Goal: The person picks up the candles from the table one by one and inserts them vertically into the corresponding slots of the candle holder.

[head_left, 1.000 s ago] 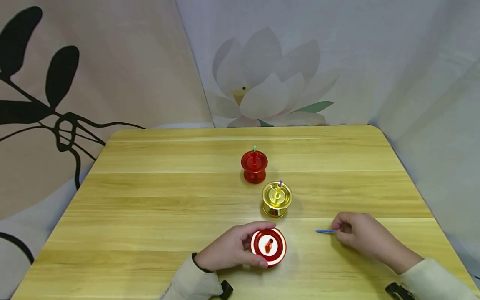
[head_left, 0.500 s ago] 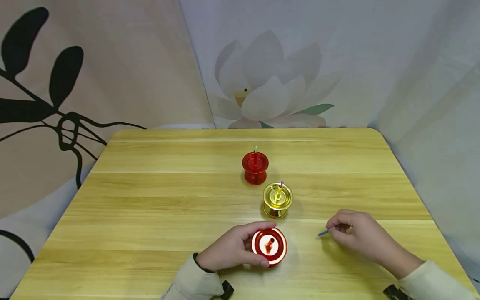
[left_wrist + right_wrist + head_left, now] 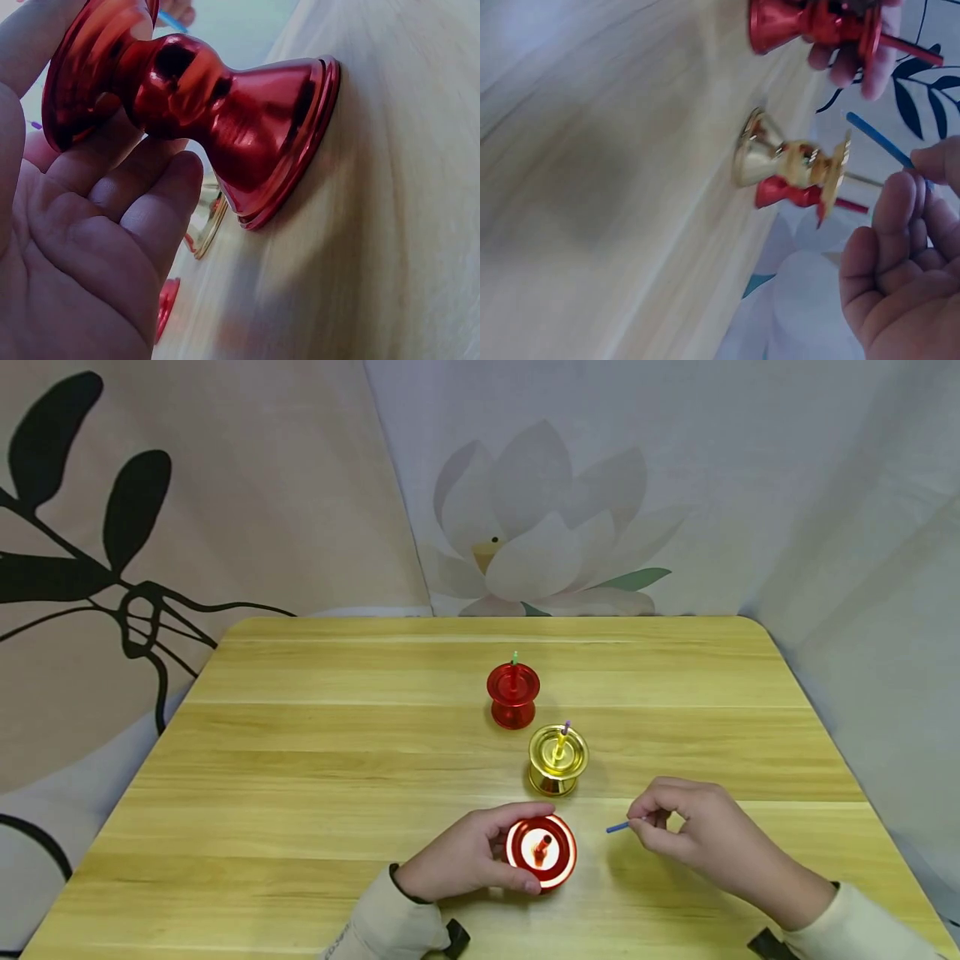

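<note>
Three small metal candle holders stand on a wooden table (image 3: 315, 777). My left hand (image 3: 468, 852) grips the nearest red holder (image 3: 542, 852) (image 3: 225, 112) round its stem, and a short red candle stands in it. A gold holder (image 3: 557, 758) (image 3: 791, 159) with a yellow candle stands behind it. Farther back is a second red holder (image 3: 513, 693) with a green-tipped candle. My right hand (image 3: 693, 835) (image 3: 904, 262) pinches a thin blue candle (image 3: 619, 827) (image 3: 880, 141) just above the table, right of the near holder, its free end pointing left.
Printed cloth with a lotus flower (image 3: 547, 535) and black leaves (image 3: 90, 527) hangs behind and beside the table. The table's rounded far corners and right edge (image 3: 862, 760) are in view. Pale sleeves cover both my wrists.
My right hand has lifted the blue candle off the table and carried it left, toward the near red holder. My left hand has stayed on that holder.
</note>
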